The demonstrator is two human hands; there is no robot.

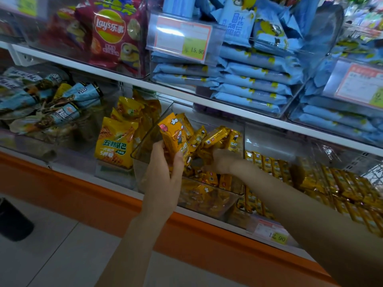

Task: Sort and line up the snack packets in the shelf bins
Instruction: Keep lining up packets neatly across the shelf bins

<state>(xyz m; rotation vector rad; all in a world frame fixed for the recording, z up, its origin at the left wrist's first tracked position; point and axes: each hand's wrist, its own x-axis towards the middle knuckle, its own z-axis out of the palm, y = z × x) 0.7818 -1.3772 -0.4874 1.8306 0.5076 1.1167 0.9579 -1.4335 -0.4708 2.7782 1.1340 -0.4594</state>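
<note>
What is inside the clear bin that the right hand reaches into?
Small yellow snack packets lie jumbled in the clear bin. The right hand covers some of them, and the bin's bottom is hidden.

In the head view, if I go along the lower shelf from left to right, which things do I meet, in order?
Blue-and-brown packets → large yellow bags with green lettering → left hand holding small yellow packets → right hand reaching into the clear bin → lined-up rows of yellow packets.
</note>
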